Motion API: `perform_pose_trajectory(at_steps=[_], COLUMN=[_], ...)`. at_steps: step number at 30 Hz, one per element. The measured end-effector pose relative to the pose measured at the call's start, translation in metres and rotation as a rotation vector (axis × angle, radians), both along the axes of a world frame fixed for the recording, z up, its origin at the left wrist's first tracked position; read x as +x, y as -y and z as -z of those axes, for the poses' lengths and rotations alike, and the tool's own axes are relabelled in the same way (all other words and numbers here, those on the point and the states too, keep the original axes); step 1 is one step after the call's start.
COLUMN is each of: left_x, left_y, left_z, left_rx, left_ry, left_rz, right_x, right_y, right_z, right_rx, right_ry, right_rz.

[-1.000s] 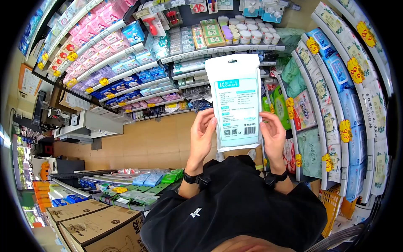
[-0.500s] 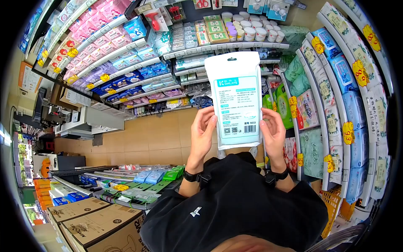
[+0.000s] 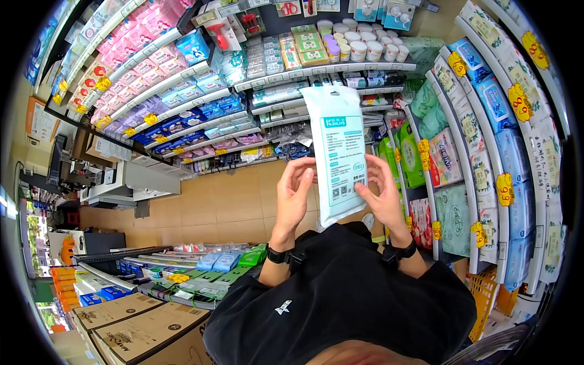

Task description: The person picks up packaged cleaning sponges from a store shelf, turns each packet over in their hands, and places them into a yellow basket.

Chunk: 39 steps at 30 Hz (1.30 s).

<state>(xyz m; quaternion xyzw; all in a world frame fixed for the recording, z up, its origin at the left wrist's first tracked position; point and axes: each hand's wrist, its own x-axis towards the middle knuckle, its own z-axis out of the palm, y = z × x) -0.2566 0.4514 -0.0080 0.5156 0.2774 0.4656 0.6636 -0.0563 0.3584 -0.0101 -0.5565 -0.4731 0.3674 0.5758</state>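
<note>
A white plastic packet with a teal label, small printed text and a hang hole at the top is held upright in front of me. My right hand grips its right edge, thumb on the printed face near the barcode and fingers behind. At its left edge my left hand has its fingers curled against the packet, fingertips partly hidden, while the thumb stands a little off the surface. The packet is turned at an angle, so its left side shows. What it contains cannot be seen.
Shelves of pink packs, white tubs and soap-like boxes stand ahead. Tissue packs line the right shelves. Behind on the left are cardboard boxes and a low shelf with blue packs. A tiled floor runs between.
The packet has turned from facing me flat to an angle, with its lower end slightly closer to me. My right hand has shifted left with its edge, the thumb now further over the face.
</note>
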Motion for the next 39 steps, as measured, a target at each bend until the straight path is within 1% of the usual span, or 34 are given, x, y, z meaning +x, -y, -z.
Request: perform_pose_trajectory(at_steps=[1,3,4,6,7,8,9,10,13,14,16,18,19,20,22,24,26,27,30,31,34,35,39], left_x=[0.001,0.004,0.005,0.005,0.007,0.008,0.006,0.005,0.004,0.004,0.008,0.01,0.01,0.01,0.012,0.013,0.013,0.012,0.009,0.01,0.004,0.006,0.01], left_y=[0.001,0.004,0.005,0.004,0.005,0.005,0.004,0.004,0.004,0.005,0.009,0.009,0.008,0.007,0.008,0.007,0.004,0.004,-0.002,0.0,-0.006,-0.006,-0.007], left_z=[0.001,0.001,0.002,0.009,0.01,0.01,0.012,0.014,0.02,0.021,0.019,0.019,0.023,0.026,0.022,0.018,0.015,0.013,0.02,0.015,0.021,0.022,0.023], left_rx=[0.019,0.011,0.002,-0.012,-0.055,-0.099,-0.126,-0.125,-0.267,-0.268,-0.237,-0.262,-0.272,-0.282,-0.284,-0.283,-0.242,-0.218,-0.162,-0.171,-0.144,-0.122,-0.132], left_ry=[0.023,0.047,0.072,0.049,0.043,0.036,-0.02,-0.02,0.021,0.02,0.023,0.055,0.023,-0.009,-0.022,-0.034,-0.032,-0.057,-0.057,-0.031,-0.099,-0.083,-0.088], left_rz=[0.016,0.042,0.068,0.108,0.139,0.17,0.226,0.225,0.356,0.356,0.289,0.261,0.246,0.233,0.202,0.168,0.055,0.016,0.023,-0.013,-0.018,-0.045,0.016], right_x=[-0.001,-0.003,-0.004,-0.007,-0.006,-0.007,-0.008,-0.009,-0.008,-0.008,-0.006,-0.003,-0.003,-0.003,-0.004,-0.003,0.0,-0.003,0.002,0.001,0.001,0.001,0.006], right_y=[-0.001,-0.002,-0.003,-0.003,-0.003,-0.003,-0.003,-0.003,-0.003,-0.003,-0.003,-0.004,0.001,0.004,0.01,0.009,0.007,0.006,0.005,0.004,0.001,0.001,0.011], right_z=[0.002,0.005,0.007,0.01,0.013,0.015,0.018,0.019,0.017,0.014,0.007,0.007,0.0,-0.004,-0.007,0.004,0.011,0.015,0.011,0.006,0.002,0.004,0.007], right_rx=[0.001,-0.019,-0.018,0.005,-0.004,-0.004,0.007,0.017,0.041,0.043,0.042,0.052,0.022,0.02,-0.149,-0.114,-0.07,-0.029,0.015,0.011,-0.063,-0.085,-0.123], right_ry=[0.0,-0.04,-0.04,-0.221,-0.255,-0.255,-0.298,-0.342,-0.359,-0.383,-0.341,-0.404,-0.368,-0.369,-0.297,-0.265,-0.261,-0.468,-0.459,-0.34,-0.297,-0.326,-0.339], right_rz=[0.0,-0.106,-0.106,-0.236,-0.288,-0.288,-0.325,-0.361,-0.424,-0.448,-0.439,-0.457,-0.458,-0.454,-0.389,-0.347,-0.26,-0.184,-0.194,-0.132,-0.056,-0.009,0.07])
